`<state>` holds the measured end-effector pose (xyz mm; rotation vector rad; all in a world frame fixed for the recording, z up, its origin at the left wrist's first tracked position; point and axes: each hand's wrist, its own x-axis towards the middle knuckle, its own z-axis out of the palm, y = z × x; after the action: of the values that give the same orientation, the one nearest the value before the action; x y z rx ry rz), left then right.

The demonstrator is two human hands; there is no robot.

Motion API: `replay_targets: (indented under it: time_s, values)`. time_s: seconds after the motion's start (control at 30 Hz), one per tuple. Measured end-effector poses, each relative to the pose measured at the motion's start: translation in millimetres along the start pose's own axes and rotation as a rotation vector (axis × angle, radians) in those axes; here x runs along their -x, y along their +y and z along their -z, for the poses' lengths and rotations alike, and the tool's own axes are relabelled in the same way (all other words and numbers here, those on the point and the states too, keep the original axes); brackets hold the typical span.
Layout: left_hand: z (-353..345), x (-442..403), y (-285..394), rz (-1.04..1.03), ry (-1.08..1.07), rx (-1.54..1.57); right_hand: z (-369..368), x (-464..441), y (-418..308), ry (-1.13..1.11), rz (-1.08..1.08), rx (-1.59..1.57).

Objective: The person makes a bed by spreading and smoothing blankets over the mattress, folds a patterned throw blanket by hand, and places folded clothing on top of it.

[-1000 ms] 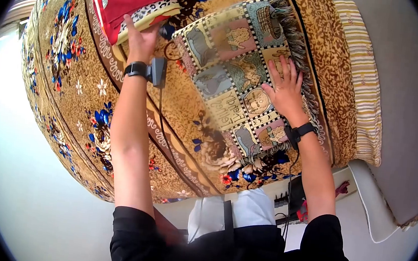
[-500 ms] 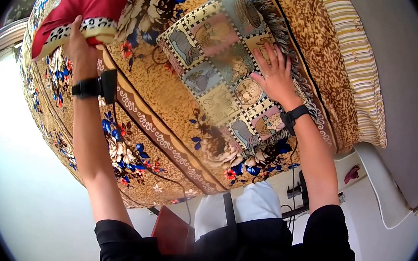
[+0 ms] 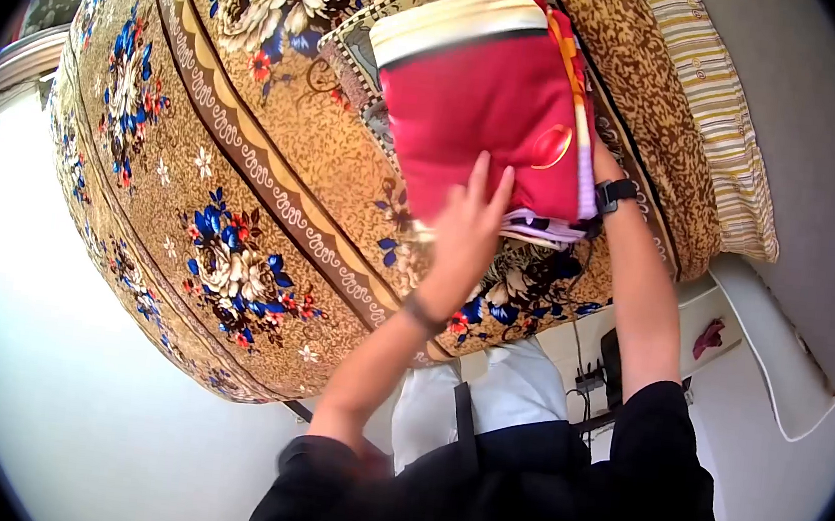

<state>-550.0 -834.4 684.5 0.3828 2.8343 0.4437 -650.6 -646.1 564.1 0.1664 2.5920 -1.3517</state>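
Observation:
A folded red cloth (image 3: 473, 105) with a cream band, a dark stripe and orange and lilac edges lies on top of a fringed throw with animal pictures (image 3: 351, 58). Most of that throw is hidden beneath it. My left hand (image 3: 470, 220), slightly blurred, rests on the lower part of the red cloth with fingers stretched out and apart. At the cloth's right edge is my right hand (image 3: 604, 166); its fingers are hidden by the cloth, so I cannot see whether they grip it.
A brown floral bedspread (image 3: 266, 161) covers the bed under everything. Along its right side runs a striped cloth (image 3: 723, 119). A white curved chair part (image 3: 779, 366) stands at the lower right, near dark cables (image 3: 587, 382).
The red cloth has moved from the upper left onto the animal-picture throw. My left hand has come right with it, and my right hand has shifted to the cloth's right edge.

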Motion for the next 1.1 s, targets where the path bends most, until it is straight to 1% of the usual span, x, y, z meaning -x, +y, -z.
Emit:
replay_targets:
  time_s: [0.03,0.07,0.1,0.13,0.2,0.23,0.3,0.33,0.37,0.4,0.47,0.5,0.57,0.6,0.63,0.67,0.7,0.73,0.8,0.83,0.87,0.93,0.97,1.03,1.07,1.1]
  values:
    - [-16.1,1.9,2.8,0.045,-0.04,0.047,11.7,2.1,-6.3,-0.007,-0.187,-0.235]
    - [-30.3,4.3,3.1,0.092,-0.081,0.095,22.3,-4.3,-11.3,-0.13,-0.175,-0.371]
    - [-30.1,5.0,2.4,0.096,-0.097,0.151,32.8,-10.6,-17.3,-0.255,-0.18,-0.503]
    - [-29.9,5.6,1.7,0.102,-0.112,0.208,39.9,-11.1,-24.5,-0.049,-0.18,-0.699]
    - [10.8,13.2,-5.5,0.038,-0.12,0.331,70.1,-2.4,-45.1,-0.242,-0.352,-0.929]
    - [29.6,13.6,-12.4,0.079,-0.261,0.439,73.3,3.9,-49.2,-0.221,-0.368,-0.797]
    - [-0.8,18.2,-52.7,0.102,0.249,0.575,60.3,17.9,-78.3,-0.195,-0.139,-0.505]
    - [9.5,12.8,-58.7,0.311,0.378,0.53,52.8,23.2,-90.3,-0.179,-0.03,-0.357]
    - [-4.2,8.1,-77.3,0.342,0.531,0.433,44.3,22.7,-88.2,-0.085,-0.036,-0.19]
    - [-12.9,5.2,-87.9,0.514,0.465,0.695,33.5,20.9,-83.9,-0.021,-0.01,-0.169]
    - [-19.9,2.6,-99.3,0.849,0.293,1.215,22.8,15.4,-85.2,0.002,0.051,-0.247]
    - [-19.2,4.2,-100.8,0.802,0.311,1.233,23.6,15.8,-92.5,-0.027,0.077,-0.312]
    - [-6.4,12.4,-97.2,0.79,0.29,1.359,32.8,17.8,-112.1,-0.087,0.123,-0.441]
    - [6.6,20.2,-89.6,0.791,0.274,1.421,37.8,19.9,-117.7,-0.132,0.136,-0.442]
    - [22.4,25.2,-77.8,0.808,0.297,1.396,42.3,19.0,-123.0,-0.175,0.154,-0.442]
    - [15.0,34.6,-74.3,0.752,0.426,1.42,45.8,16.3,-127.0,-0.214,0.176,-0.442]
    - [11.1,41.2,-70.1,0.727,0.483,1.452,46.4,15.6,-129.7,-0.224,0.213,-0.453]
    - [7.7,46.7,-66.4,0.708,0.537,1.478,45.2,16.6,-129.1,-0.211,0.185,-0.466]
    - [-1.8,50.5,-68.9,0.832,0.379,1.45,40.4,12.7,-130.5,-0.184,0.142,-0.489]
    - [-15.8,48.0,-71.6,0.866,0.321,1.369,24.2,2.7,-94.6,-0.151,0.132,-0.405]
    - [-20.3,42.8,-73.5,0.921,0.228,1.396,19.4,2.8,-79.8,-0.105,0.071,-0.232]
    - [-54.0,42.9,-96.8,0.977,0.115,1.314,17.1,-0.1,-66.7,-0.009,-0.045,0.115]
    - [-53.9,38.9,-96.4,0.911,0.21,1.338,23.3,4.2,-73.7,0.086,0.048,0.331]
    - [-54.3,39.8,-91.6,0.79,0.389,1.377,26.9,10.6,-69.4,0.062,-0.001,0.307]
    - [-56.5,45.2,-94.0,0.852,0.307,1.429,29.1,15.6,-63.9,0.046,-0.033,0.295]
    - [-59.8,48.2,-101.6,0.904,0.227,1.48,28.2,18.9,-57.6,0.031,-0.03,0.36]
